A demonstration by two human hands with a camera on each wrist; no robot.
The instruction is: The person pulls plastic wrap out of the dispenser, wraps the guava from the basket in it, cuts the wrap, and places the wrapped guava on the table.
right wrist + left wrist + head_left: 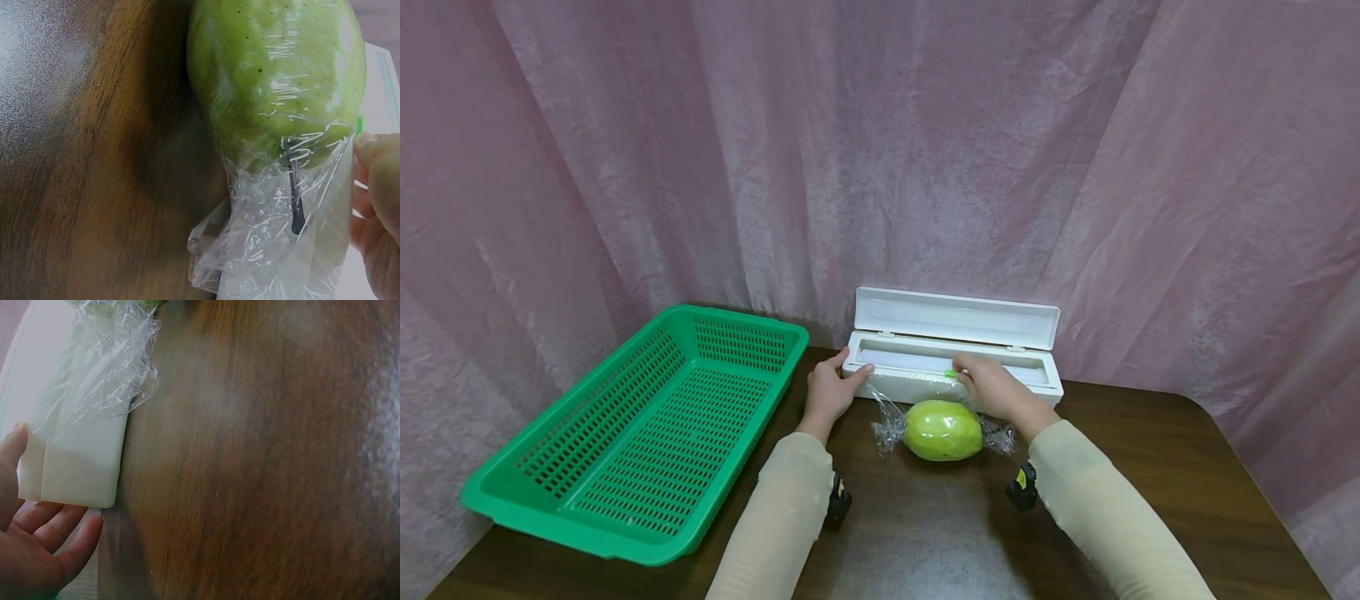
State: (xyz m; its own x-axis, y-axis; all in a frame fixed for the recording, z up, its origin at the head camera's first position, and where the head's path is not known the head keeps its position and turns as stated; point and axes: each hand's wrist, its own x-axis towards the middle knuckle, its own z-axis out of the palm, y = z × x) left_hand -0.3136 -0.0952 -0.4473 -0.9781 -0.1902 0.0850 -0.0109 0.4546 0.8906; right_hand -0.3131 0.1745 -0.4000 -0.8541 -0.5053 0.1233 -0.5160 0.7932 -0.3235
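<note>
A white cling film dispenser (910,385) stands at the back of the table with its hinged lid (955,319) up and a white roll (906,361) inside. My left hand (829,392) grips its left end, thumb on the top edge and fingers against the end wall. With thumb and fingers, my right hand (996,390) pinches a small green slide cutter (951,374) on the front rim, near the middle. Before the box lies a yellow-green fruit (942,431) with a dark stem (296,197), wrapped in clear cling film (128,369). Film runs from the fruit up onto the box front.
On the left of the brown wooden table (917,533) sits a large green perforated basket (745,450). A pink curtain (955,150) hangs right behind the dispenser. Bunched film ends (889,429) stick out on both sides of the fruit.
</note>
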